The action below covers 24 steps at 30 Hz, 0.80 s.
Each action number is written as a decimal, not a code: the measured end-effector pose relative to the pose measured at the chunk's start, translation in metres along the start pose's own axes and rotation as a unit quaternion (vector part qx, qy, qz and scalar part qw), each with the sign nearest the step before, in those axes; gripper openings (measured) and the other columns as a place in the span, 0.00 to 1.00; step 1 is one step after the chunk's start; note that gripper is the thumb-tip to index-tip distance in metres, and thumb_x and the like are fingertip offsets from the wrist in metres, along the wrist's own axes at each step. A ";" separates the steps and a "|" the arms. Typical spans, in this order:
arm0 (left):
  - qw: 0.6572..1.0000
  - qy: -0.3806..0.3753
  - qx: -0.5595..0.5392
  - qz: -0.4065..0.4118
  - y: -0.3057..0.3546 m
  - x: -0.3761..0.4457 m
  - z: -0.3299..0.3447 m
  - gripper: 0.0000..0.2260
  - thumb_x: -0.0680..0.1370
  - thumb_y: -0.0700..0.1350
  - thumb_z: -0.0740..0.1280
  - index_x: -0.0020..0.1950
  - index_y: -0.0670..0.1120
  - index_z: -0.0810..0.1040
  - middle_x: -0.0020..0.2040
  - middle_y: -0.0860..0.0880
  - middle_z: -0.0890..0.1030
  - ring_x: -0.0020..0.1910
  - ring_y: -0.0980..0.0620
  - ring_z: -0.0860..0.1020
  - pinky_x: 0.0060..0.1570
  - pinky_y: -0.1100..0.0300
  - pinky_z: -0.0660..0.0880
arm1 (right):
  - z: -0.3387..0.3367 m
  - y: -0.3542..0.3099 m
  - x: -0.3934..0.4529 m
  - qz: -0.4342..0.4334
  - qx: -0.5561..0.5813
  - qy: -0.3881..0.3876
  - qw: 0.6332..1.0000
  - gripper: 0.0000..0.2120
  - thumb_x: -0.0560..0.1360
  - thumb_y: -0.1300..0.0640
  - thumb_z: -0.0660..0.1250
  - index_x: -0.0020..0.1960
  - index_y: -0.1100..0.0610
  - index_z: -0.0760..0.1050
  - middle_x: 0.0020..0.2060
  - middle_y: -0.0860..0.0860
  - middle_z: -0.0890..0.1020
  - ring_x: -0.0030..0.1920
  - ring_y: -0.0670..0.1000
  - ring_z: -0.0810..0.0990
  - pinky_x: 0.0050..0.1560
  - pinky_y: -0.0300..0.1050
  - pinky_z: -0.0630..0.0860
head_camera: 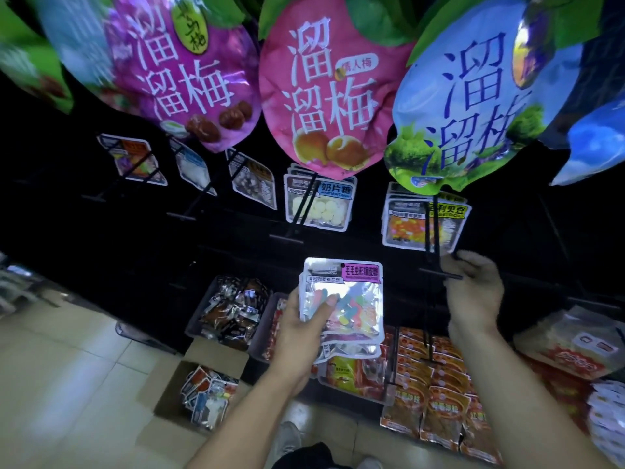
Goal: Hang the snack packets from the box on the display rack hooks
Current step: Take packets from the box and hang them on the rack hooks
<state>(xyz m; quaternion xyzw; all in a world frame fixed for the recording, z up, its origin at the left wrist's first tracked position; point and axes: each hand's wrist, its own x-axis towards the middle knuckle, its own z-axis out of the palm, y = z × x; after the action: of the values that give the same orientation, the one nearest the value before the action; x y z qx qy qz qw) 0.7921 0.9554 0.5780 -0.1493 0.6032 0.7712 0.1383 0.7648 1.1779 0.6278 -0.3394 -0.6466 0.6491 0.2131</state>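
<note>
Head view shows work partway: several rack hooks [306, 211] already carry packets, the floor box [203, 387] holds more. Left hand [301, 328] grips a packet stack [345, 299]; right hand [473, 289] pinches an empty hook [439, 275].

Silver packet stack [345, 299] under the left hand's fingers [324, 308]: pink label, multicoloured candy showing. Above the fingers: magenta bag [189, 72], pink bag [324, 93], light blue bag [473, 96] with green bottom; white script on the first two, dark blue on the third. Below the right hand's fingers [455, 265]: orange-red packets [439, 394]. Brown box [199, 387], beige floor tiles [67, 367], black rack hooks [436, 231].
</note>
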 end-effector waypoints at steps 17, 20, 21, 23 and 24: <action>0.995 0.087 -0.050 0.023 -0.006 -0.071 0.009 0.16 0.78 0.56 0.68 0.65 0.55 0.77 0.54 0.49 0.88 0.50 0.49 0.87 0.40 0.60 0.83 | -0.009 0.011 -0.077 0.014 -0.138 -0.374 0.917 0.11 0.72 0.53 0.78 0.51 0.55 0.82 0.41 0.51 0.88 0.41 0.51 0.88 0.44 0.52 0.83; 0.995 0.079 -0.058 0.012 -0.009 -0.077 0.004 0.13 0.82 0.58 0.62 0.64 0.55 0.76 0.47 0.54 0.89 0.44 0.55 0.87 0.34 0.65 0.81 | -0.016 0.016 -0.080 0.027 -0.133 -0.371 0.919 0.08 0.76 0.55 0.75 0.52 0.56 0.79 0.42 0.50 0.88 0.43 0.56 0.88 0.50 0.63 0.82; 0.996 0.067 -0.055 0.015 -0.011 -0.078 0.003 0.13 0.83 0.57 0.61 0.65 0.55 0.75 0.45 0.56 0.88 0.42 0.57 0.87 0.32 0.66 0.80 | -0.020 0.017 -0.081 0.032 -0.127 -0.366 0.921 0.07 0.78 0.56 0.73 0.52 0.57 0.78 0.42 0.51 0.89 0.44 0.56 0.88 0.50 0.63 0.82; 0.997 0.055 -0.053 0.014 -0.015 -0.077 0.002 0.12 0.83 0.56 0.62 0.66 0.56 0.74 0.46 0.55 0.89 0.43 0.56 0.87 0.36 0.63 0.82 | -0.027 0.020 -0.080 0.041 -0.118 -0.355 0.927 0.04 0.80 0.59 0.70 0.53 0.57 0.76 0.42 0.51 0.89 0.45 0.55 0.88 0.50 0.58 0.83; 0.997 0.053 -0.053 0.013 -0.017 -0.077 0.003 0.13 0.83 0.55 0.63 0.67 0.55 0.74 0.49 0.52 0.89 0.47 0.52 0.88 0.42 0.57 0.84 | -0.032 0.023 -0.079 0.047 -0.113 -0.347 0.930 0.03 0.81 0.60 0.69 0.53 0.57 0.76 0.42 0.52 0.89 0.45 0.55 0.88 0.50 0.56 0.83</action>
<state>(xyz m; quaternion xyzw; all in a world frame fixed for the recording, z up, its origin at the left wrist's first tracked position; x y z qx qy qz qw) 0.8696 0.9596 0.5942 -0.1896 0.5698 0.7947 0.0882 0.8451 1.1420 0.6207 -0.1446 -0.7325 0.6584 -0.0951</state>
